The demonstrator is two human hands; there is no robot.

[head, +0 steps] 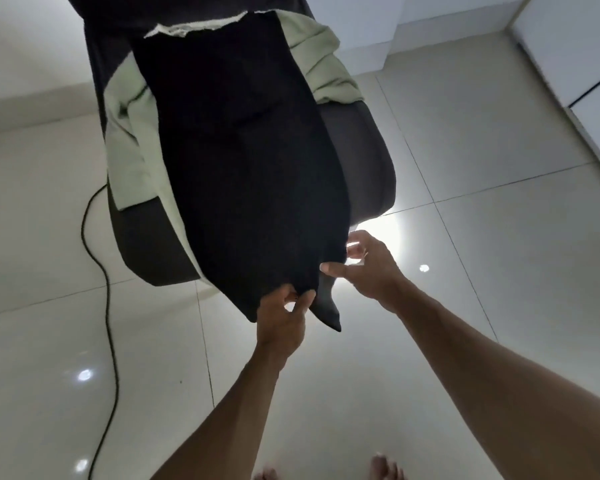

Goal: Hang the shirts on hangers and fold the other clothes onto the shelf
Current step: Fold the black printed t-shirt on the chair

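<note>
A black cable point(99, 271) trails over the tiled floor point(465, 161). On the dark chair point(364, 161), a black garment point(243, 161) lies over pale green cloth point(129, 147). The left hand point(283, 322) pinches its near edge; the right hand point(368, 268) pinches the near corner.
</note>
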